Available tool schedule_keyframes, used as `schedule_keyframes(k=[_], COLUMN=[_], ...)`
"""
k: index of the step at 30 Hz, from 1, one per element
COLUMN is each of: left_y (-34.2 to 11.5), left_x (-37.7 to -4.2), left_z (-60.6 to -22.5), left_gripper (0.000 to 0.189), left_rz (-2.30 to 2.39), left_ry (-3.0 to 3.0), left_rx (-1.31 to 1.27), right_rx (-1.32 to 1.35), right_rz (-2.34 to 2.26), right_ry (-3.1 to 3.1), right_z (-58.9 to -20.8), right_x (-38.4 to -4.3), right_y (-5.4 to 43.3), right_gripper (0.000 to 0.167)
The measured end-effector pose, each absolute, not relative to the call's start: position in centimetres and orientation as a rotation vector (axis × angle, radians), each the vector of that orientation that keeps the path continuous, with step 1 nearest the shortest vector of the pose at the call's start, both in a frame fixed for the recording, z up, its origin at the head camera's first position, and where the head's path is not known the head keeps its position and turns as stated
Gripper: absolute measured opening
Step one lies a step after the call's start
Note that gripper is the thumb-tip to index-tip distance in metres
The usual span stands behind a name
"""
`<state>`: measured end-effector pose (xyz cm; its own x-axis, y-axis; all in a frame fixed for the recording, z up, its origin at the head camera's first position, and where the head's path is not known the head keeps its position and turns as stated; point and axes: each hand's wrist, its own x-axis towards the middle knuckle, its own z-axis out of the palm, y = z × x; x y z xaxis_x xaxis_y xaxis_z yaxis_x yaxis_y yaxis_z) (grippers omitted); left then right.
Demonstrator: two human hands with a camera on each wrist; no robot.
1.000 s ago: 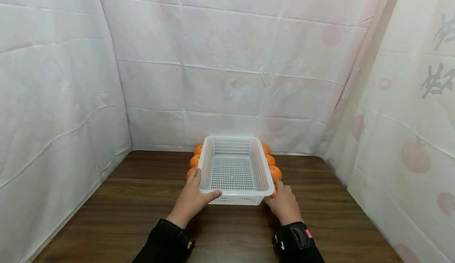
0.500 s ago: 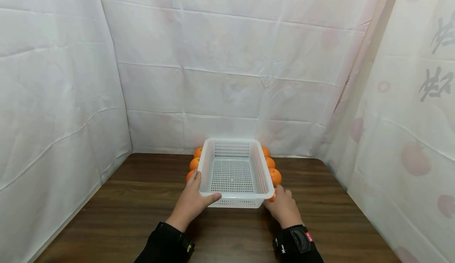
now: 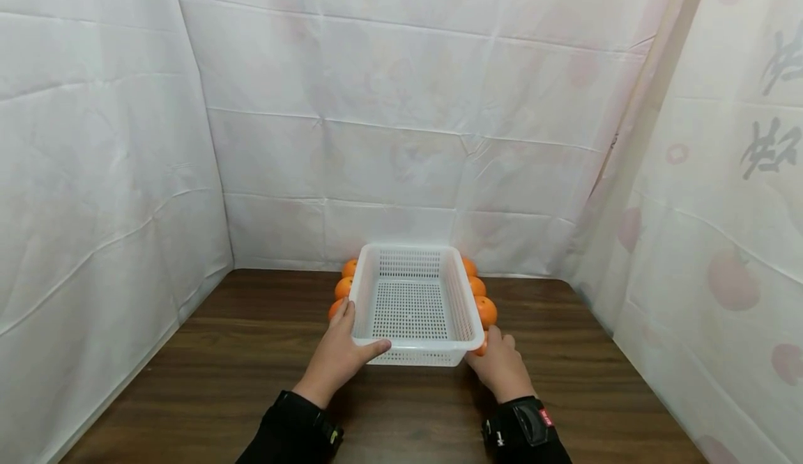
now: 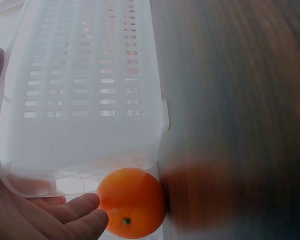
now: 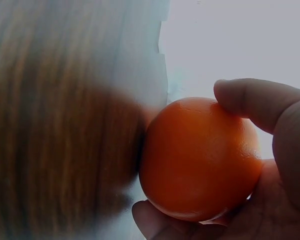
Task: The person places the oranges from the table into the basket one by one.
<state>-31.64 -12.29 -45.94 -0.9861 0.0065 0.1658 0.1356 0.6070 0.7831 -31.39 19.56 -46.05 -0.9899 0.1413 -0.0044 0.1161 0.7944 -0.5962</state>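
A white perforated plastic basket (image 3: pixel 410 344) stands on the table with its inside bare. My left hand (image 3: pixel 339 352) spans its near left corner. The thumb lies along the front rim and the other fingers stretch along the left side. In the left wrist view, two straight fingertips (image 4: pixel 94 220) touch an orange (image 4: pixel 132 202) with a green stem spot, beside the basket's lower corner. At the near right corner, my right hand (image 3: pixel 500 363) grips another orange (image 5: pixel 200 160) between thumb and fingers. That orange sits partly under the basket's rim in the head view.
More oranges line the basket's right side (image 3: pixel 486 311) and left side (image 3: pixel 343 287). The brown wood-grain table (image 3: pixel 251 352) meets a white cloth (image 3: pixel 389 164) hung behind it. Cloth walls also stand at left and right.
Both hands and the basket hold nearly the same places. The whole head view has shifted down slightly since a second ago.
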Motion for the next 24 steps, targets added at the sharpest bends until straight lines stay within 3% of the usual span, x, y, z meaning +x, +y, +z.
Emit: schedule_keyframes(k=[24], left_y=[-12.3], left_x=[-31.33], left_z=[-45.8], left_gripper=[0.133], left_rz=[-1.328], left_ry=[-2.67], left_rx=[-0.126], right_rx=[-0.208], right_rz=[0.977], right_ry=[-2.933], right_z=[-45.94], right_x=[-31.31], right_y=[19.45], right_gripper=[0.075])
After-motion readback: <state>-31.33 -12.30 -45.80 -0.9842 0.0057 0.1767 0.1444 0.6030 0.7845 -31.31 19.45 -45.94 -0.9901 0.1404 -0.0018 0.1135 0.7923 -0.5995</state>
